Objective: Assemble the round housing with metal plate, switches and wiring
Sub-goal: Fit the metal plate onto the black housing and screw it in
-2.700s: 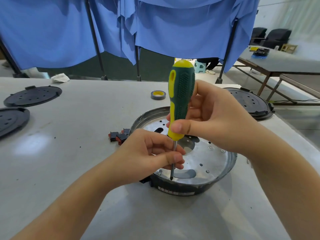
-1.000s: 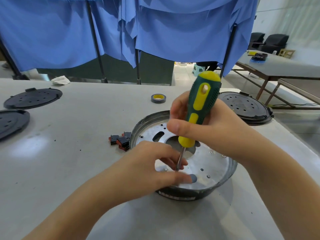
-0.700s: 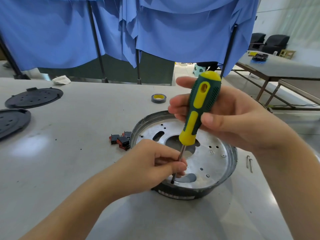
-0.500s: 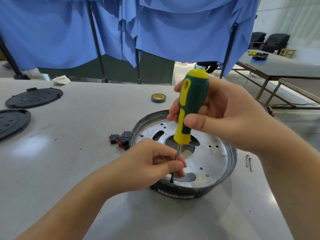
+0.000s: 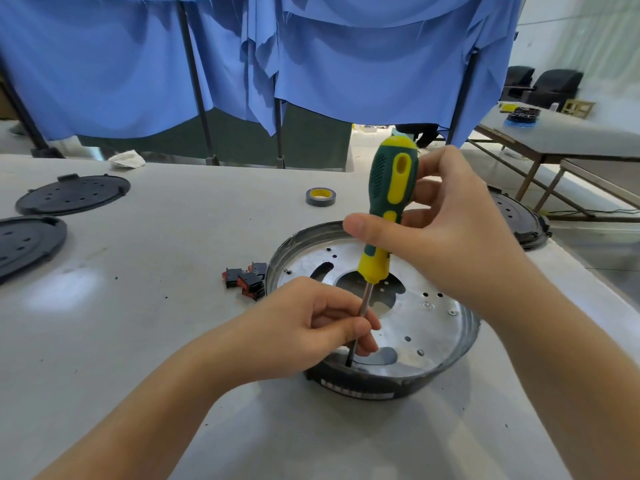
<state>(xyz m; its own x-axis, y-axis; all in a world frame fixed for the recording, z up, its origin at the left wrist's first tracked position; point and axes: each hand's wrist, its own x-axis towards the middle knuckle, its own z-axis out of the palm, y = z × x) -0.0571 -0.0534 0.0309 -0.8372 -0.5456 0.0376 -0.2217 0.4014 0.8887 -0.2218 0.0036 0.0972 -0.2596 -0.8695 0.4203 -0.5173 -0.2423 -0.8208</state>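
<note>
Blue cloth [image 5: 346,64] hangs behind a pale grey worktop [image 5: 156,254], with a second table [image 5: 571,136] and dark chairs [image 5: 554,86] off to the right.

Against the frame half a second ago, the right hand [image 5: 446,237] has changed its grip on the screwdriver [image 5: 389,202]: the thumb now crosses the front of the handle lower down, the fingers curl round its far side, and more of the green and yellow handle stands clear above the hand. The tool stands almost upright as before, and its tip is at the same spot near the plate's near edge. The left hand [image 5: 311,330] has stayed put, fingers and thumb pinching the steel shaft low down.

The round housing [image 5: 457,358] sits at the middle of the worktop with the metal plate [image 5: 426,317] lying inside it, screws and holes scattered over the plate's face. Just left of the housing lie the switches [image 5: 246,278], black with red, touching one another.

The tip itself and whatever it meets are hidden by the left fingers and shadow. Another black housing [image 5: 519,220] to the right is largely covered by the right hand. Two black covers [image 5: 72,194] lie at far left, the nearer one cut by the frame edge. A tape roll [image 5: 320,196] and a crumpled rag [image 5: 126,159] sit farther back.
</note>
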